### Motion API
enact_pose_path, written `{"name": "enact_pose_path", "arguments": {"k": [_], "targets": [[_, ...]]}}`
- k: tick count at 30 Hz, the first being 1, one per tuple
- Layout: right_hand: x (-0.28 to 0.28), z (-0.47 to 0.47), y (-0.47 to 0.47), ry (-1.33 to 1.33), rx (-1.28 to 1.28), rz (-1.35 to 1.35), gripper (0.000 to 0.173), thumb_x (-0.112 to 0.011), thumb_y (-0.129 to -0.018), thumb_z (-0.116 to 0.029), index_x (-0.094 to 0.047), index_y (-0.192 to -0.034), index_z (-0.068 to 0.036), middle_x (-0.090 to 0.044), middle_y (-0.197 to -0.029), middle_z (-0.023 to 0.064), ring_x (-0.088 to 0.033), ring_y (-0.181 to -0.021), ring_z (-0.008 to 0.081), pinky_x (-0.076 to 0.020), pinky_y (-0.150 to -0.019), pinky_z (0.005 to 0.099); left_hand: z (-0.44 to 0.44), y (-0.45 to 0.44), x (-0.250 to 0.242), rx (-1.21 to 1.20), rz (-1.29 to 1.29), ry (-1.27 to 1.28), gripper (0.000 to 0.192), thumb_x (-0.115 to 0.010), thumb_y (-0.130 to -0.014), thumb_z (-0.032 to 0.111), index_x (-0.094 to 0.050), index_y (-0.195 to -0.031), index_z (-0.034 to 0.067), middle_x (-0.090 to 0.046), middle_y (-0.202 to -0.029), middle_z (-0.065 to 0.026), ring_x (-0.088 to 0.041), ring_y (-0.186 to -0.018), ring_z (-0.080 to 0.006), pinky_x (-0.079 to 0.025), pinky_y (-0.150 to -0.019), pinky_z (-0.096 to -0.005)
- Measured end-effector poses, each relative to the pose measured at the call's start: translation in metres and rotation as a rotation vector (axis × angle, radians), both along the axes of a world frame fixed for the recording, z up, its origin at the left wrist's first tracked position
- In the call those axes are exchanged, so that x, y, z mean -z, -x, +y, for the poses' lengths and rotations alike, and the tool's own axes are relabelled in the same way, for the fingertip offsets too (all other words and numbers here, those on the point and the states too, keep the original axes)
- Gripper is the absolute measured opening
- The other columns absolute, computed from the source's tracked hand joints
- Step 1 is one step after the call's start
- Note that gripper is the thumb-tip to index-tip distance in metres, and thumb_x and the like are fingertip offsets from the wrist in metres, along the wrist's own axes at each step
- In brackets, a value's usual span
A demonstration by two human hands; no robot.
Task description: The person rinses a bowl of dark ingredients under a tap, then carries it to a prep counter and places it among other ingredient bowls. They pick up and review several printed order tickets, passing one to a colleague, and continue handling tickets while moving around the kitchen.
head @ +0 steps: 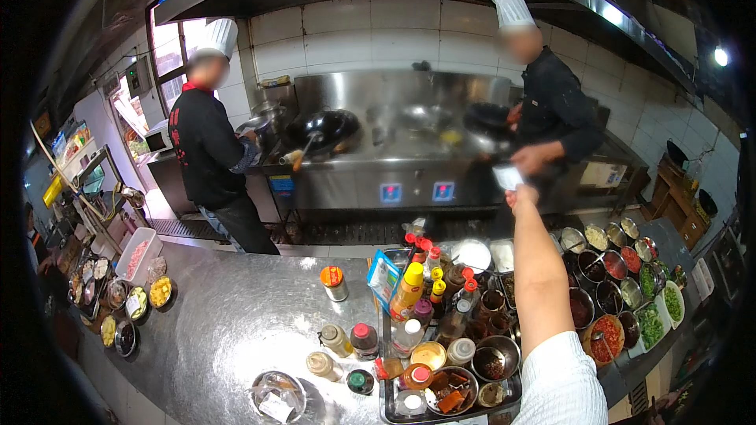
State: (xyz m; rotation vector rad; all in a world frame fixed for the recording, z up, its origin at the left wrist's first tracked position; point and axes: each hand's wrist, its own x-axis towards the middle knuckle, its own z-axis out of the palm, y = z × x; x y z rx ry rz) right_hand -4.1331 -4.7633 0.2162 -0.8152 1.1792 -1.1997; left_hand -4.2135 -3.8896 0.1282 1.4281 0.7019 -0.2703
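My right hand (522,198) is stretched far out over the counter, its fingers on a white paper slip (508,178). Just above the slip is a blurred hand (536,157) of a co-worker; whether it also grips the paper I cannot tell. My left hand is out of view. Under my outstretched arm, a black tray (387,404) bears crowded sauce bottles, jars and metal bowls, among them a yellow-capped squeeze bottle (407,292). Nearer me on the steel counter (236,301) stands a round container (279,395) with a paper slip on it.
Bowls of chopped ingredients, including red chillies (607,333), line the right side. At left are a tub of pink meat (139,254) and small bowls. Across the aisle, a person in black (207,130) stands beside a wok (322,130) on the steel range (348,180).
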Motion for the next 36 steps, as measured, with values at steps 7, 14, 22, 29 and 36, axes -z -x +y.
{"name": "enact_pose_path", "arguments": {"k": [7,14,22,29,36], "targets": [[0.004,-0.009,0.013,-0.033,0.053,0.01,0.015,-0.049,-0.084,-0.005,-0.061,-0.089,0.003,-0.063,-0.068,0.0128,-0.061,-0.052,0.0195,-0.0457,-0.042,0.0286,-0.001,0.001,0.002,0.02,-0.003,-0.002,0.037,-0.048,-0.092,0.018,-0.049,-0.124,-0.001,-0.056,-0.12,-0.0125,-0.054,-0.112,-0.0249,-0.044,-0.095,-0.0396],[-0.023,0.042,0.015,0.024,-0.223,-0.12,0.018,-0.047,-0.085,-0.018,-0.056,-0.075,-0.006,-0.056,-0.059,0.0072,-0.043,-0.039,0.013,-0.0287,-0.032,0.0231,-0.008,0.008,-0.01,0.067,-0.067,0.024,0.036,-0.046,-0.094,0.019,-0.05,-0.124,0.0,-0.056,-0.12,-0.0119,-0.053,-0.112,-0.0244,-0.043,-0.095,-0.0396],[-0.035,0.37,0.061,0.546,-1.627,0.167,0.02,-0.064,-0.083,-0.012,-0.06,-0.101,-0.003,-0.062,-0.09,0.0054,-0.06,-0.076,0.0103,-0.0476,-0.066,0.0231,-0.091,-0.019,-0.031,0.12,-0.374,0.242,0.033,-0.058,-0.087,0.008,-0.052,-0.119,0.002,-0.062,-0.109,-0.0055,-0.058,-0.097,-0.0139,-0.045,-0.086,-0.0288],[-0.007,0.531,0.086,0.516,-2.039,0.106,0.032,-0.067,-0.083,-0.02,-0.06,-0.107,0.0,-0.065,-0.093,0.0061,-0.061,-0.077,0.0102,-0.048,-0.064,0.0256,-0.146,0.009,-0.084,0.264,-0.377,0.44,0.029,-0.055,-0.089,0.007,-0.051,-0.117,0.003,-0.061,-0.109,-0.0071,-0.058,-0.096,-0.0142,-0.045,-0.087,-0.029],[0.002,0.532,0.139,-0.04,-1.73,-0.184,0.023,-0.058,-0.086,-0.003,-0.059,-0.108,0.004,-0.065,-0.098,0.0037,-0.059,-0.084,0.0066,-0.0478,-0.073,0.022,-0.13,0.048,-0.071,0.398,-0.435,0.665,0.017,-0.048,-0.086,0.005,-0.045,-0.103,0.006,-0.055,-0.1,-0.0099,-0.058,-0.082,-0.0168,-0.047,-0.077,-0.0301]]}}
